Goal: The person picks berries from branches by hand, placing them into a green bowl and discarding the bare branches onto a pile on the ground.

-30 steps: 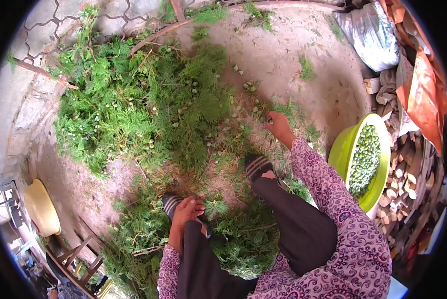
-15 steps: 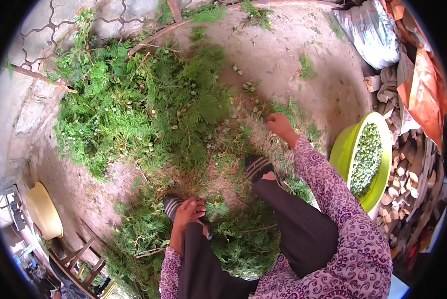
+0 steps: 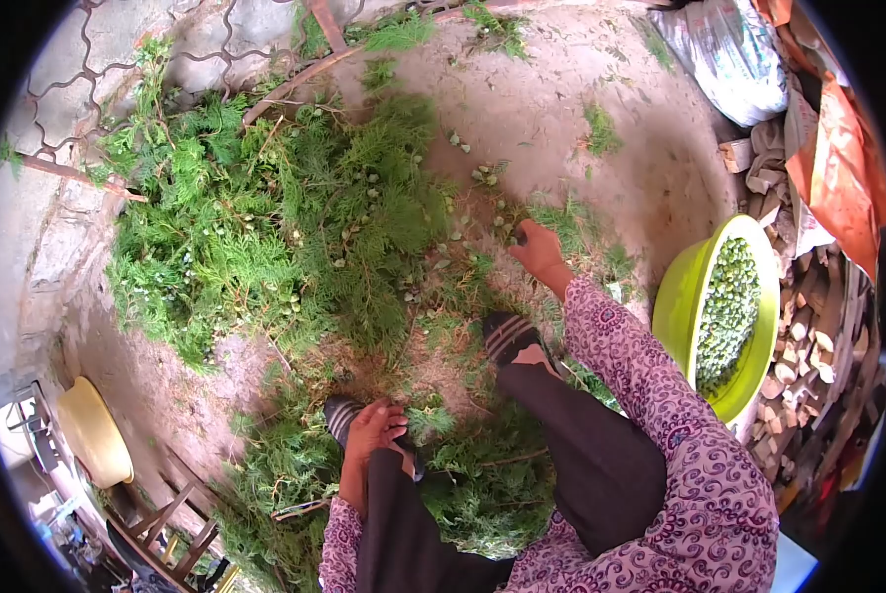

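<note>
My right hand [image 3: 542, 253] hangs low over the scattered green cones and leaf bits on the ground, right of a heap of leafy evergreen branches [image 3: 235, 237]. Its fingers are curled together, and what they hold, if anything, is hidden. Beside my left shoe [image 3: 340, 417], my left hand [image 3: 376, 427] rests by the shin with its fingers bent inward. I cannot make out anything inside it. Small pale green cones [image 3: 484, 176] lie right of the heap. More cut greenery [image 3: 492, 494] covers the ground beneath my legs.
A yellow-green basin [image 3: 682, 287] holding many green cones [image 3: 727, 306] stands at my right, tilted in view. Behind it are stacked firewood [image 3: 797, 341], an orange sheet [image 3: 838, 178] and a white sack [image 3: 724, 59]. A yellow tub [image 3: 95, 432] and a wooden frame [image 3: 171, 529] are at left.
My right hand has moved a little left, closer to the branch heap. My left hand stays beside the left shoe. The whole view has shifted slightly.
</note>
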`<action>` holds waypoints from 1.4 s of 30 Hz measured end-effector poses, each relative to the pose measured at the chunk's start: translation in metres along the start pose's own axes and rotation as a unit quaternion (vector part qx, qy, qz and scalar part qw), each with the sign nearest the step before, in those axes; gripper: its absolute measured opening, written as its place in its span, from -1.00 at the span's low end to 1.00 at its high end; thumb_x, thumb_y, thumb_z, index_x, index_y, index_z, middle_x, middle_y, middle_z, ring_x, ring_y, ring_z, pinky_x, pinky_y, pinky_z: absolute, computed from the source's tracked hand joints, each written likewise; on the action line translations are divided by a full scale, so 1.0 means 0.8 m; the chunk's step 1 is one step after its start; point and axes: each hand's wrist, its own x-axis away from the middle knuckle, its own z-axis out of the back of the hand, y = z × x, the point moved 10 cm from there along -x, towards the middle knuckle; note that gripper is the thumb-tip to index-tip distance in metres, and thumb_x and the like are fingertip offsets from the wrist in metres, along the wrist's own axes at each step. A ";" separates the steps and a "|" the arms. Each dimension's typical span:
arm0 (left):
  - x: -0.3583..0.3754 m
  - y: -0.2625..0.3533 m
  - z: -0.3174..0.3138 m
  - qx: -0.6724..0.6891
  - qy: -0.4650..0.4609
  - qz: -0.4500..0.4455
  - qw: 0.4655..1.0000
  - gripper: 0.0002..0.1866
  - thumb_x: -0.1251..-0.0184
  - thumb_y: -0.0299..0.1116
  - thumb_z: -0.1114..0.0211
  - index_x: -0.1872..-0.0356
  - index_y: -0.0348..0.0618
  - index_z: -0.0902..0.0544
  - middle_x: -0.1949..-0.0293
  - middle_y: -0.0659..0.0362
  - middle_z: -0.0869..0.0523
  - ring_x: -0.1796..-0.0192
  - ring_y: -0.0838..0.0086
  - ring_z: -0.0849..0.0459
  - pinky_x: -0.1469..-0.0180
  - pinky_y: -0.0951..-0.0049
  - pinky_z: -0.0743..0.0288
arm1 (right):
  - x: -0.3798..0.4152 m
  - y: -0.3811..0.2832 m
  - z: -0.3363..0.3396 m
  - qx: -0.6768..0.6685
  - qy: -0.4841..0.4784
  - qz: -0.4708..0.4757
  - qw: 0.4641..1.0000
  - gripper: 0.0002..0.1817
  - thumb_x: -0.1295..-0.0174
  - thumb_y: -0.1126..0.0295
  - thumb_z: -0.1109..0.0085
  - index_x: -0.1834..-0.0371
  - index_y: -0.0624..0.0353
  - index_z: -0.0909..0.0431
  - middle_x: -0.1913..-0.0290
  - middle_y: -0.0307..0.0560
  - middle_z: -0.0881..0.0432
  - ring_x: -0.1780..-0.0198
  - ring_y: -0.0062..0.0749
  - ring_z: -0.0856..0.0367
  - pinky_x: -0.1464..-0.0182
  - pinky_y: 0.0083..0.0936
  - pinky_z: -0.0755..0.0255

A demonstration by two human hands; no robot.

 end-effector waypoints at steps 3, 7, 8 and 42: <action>0.002 0.001 0.001 -0.003 0.018 0.001 1.000 -0.57 -0.22 -0.32 -0.14 -0.07 -0.29 -0.32 0.17 -0.02 -0.56 0.23 0.28 -0.61 0.25 0.37 -0.56 | 0.005 0.011 0.001 -0.164 -0.088 -0.119 0.975 -0.72 0.06 0.30 -0.18 0.33 0.24 -0.43 0.44 -0.07 -0.52 0.37 -0.44 -0.53 0.42 -0.48 -0.44; 0.002 0.002 0.001 -0.009 0.025 0.000 1.000 -0.59 -0.22 -0.34 -0.14 -0.05 -0.30 -0.33 0.18 -0.03 -0.55 0.23 0.27 -0.61 0.25 0.37 -0.56 | 0.046 0.022 -0.032 -0.618 -0.177 -0.299 0.705 -0.79 -0.02 0.38 -0.12 0.30 0.20 -0.40 0.49 -0.13 -0.48 0.40 -0.43 -0.52 0.50 -0.51 -0.42; 0.002 0.003 -0.001 -0.007 0.022 0.001 1.000 -0.59 -0.22 -0.34 -0.14 -0.05 -0.30 -0.33 0.18 -0.03 -0.55 0.23 0.27 -0.61 0.25 0.37 -0.56 | 0.046 0.025 -0.030 -0.616 -0.175 -0.299 0.707 -0.79 -0.02 0.38 -0.12 0.30 0.20 -0.40 0.49 -0.13 -0.48 0.40 -0.43 -0.52 0.50 -0.51 -0.42; 0.005 0.005 -0.003 0.015 0.013 -0.014 1.000 -0.65 -0.24 -0.38 -0.10 -0.02 -0.30 -0.36 0.20 -0.04 -0.56 0.24 0.27 -0.61 0.25 0.37 -0.57 | 0.026 -0.044 -0.015 -0.129 -0.104 0.066 0.984 -0.71 0.04 0.28 -0.21 0.36 0.29 -0.49 0.43 -0.11 -0.53 0.46 -0.52 -0.47 0.53 -0.60 -0.32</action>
